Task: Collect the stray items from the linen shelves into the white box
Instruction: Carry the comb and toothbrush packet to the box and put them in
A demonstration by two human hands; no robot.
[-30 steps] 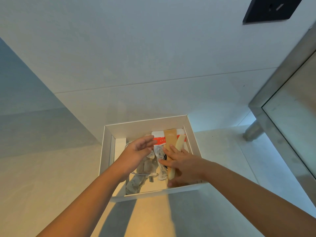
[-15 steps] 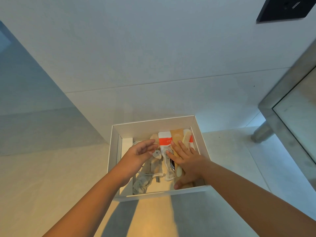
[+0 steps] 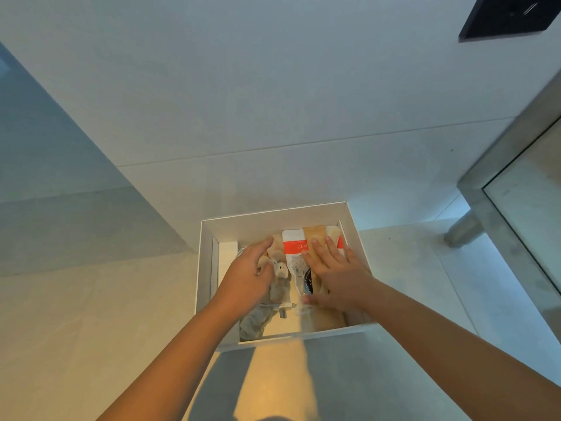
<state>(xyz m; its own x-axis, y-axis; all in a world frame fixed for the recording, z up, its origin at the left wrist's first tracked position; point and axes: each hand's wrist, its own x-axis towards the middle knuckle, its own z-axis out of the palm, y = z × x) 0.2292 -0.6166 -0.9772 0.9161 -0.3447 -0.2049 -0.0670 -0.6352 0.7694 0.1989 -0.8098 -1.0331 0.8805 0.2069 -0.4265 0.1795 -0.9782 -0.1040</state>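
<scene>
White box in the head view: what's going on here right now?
A person has both hands in the white box. The right hand lies flat, fingers straight, on the orange-and-white packet, tan tube and comb. The left hand rests on a cloth bundle beside a white plug; whether it grips anything is unclear. The items look gathered and are being settled into place.

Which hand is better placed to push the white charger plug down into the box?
Left. The left hand lies beside the white charger plug, thumb next to it; the right hand is spread flat over the packets at the right of the white box.
</scene>
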